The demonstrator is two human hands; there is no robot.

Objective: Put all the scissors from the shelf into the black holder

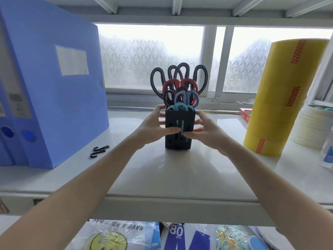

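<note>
Around the black holder [177, 139], the left hand [153, 126] and right hand [207, 131] press from both sides, thumbs meeting on its front wall. It stands on the shelf [180, 174] with the scissors [180, 87] inside, handles up (no loose pair is visible). My worry: the tall handles make it top-heavy, so an uneven squeeze or push could tip it.

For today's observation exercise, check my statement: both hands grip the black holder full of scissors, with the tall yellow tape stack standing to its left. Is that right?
One error: the head view shows the yellow tape stack to the right of the black holder; blue binders stand on its left. The left hand and right hand do grip the holder of scissors.
</note>
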